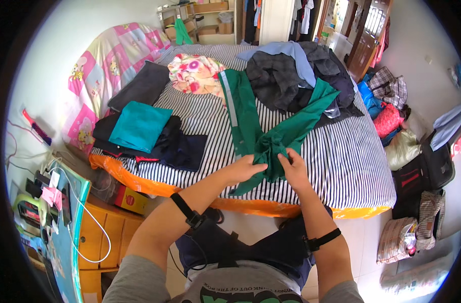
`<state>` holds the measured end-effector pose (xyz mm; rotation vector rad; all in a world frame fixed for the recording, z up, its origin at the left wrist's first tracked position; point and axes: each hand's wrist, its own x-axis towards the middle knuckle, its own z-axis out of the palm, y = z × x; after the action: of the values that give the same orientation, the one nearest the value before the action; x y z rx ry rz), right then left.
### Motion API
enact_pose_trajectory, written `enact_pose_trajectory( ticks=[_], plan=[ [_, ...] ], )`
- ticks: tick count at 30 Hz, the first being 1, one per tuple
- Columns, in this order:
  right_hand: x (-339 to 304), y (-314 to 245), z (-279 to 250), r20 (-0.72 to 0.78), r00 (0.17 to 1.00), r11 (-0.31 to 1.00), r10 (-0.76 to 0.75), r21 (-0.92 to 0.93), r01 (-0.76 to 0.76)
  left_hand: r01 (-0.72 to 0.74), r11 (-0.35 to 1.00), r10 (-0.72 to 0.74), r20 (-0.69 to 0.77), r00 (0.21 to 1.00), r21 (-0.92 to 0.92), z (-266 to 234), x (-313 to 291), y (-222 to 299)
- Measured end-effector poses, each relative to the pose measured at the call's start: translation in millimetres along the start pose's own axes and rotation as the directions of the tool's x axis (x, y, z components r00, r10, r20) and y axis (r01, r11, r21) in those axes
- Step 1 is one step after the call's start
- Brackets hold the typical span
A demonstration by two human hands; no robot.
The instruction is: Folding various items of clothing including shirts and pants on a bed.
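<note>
Clearly, two bare hands work on one green garment (250, 121) at the near edge of the bed (341, 171), which wears one striped sheet. The fingers of the left hand (247, 170) pinch its bunched middle from the left; those of the right hand (295, 170) grip the same bunch from the right, just beside. Two long green parts spread from there, one toward the far left with one pale stripe, one toward the far right.

On the bed's left lie one teal cloth (141, 125), folded on a dark pile (182, 149), and one grey cloth (139, 86) farther off. One floral cloth (195, 73) lies far in the middle; on the far right, one blue shirt (291, 55) tops a dark heap (271, 78). Two black straps, one per arm, circle the forearms.
</note>
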<state>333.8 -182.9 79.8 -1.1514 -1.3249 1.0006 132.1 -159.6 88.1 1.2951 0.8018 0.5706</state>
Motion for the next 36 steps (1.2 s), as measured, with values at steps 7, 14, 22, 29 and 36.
enact_pose_trajectory(
  ticks=[7, 14, 22, 29, 36],
  plan=[
    [-7, -2, 3, 0.284, 0.955, 0.967, 0.09, 0.204, -0.152, -0.113, 0.985, 0.153, -0.378, 0.913, 0.127, 6, 19, -9],
    [-12, 6, 8, 0.201, 0.977, 0.967, -0.076, 0.252, 0.023, -0.161, 0.945, 0.2, -0.113, 0.973, 0.286, 7, 10, 13],
    [-20, 104, -28, -0.153, 0.84, 0.853, 0.521, 0.083, -0.515, -0.345, 0.939, 0.344, -0.038, 0.938, -0.003, 19, 0, 68],
    [-16, 97, -21, 0.538, 0.714, 0.235, 0.448, 0.699, -0.675, -0.33, 0.837, 0.393, 0.059, 0.918, -0.436, 60, -8, 132],
    [13, 61, -19, 0.075, 0.981, 0.382, 0.18, 0.913, -0.14, -0.396, 0.792, 0.516, 0.163, 0.841, -0.465, 86, -38, 170]
  ],
)
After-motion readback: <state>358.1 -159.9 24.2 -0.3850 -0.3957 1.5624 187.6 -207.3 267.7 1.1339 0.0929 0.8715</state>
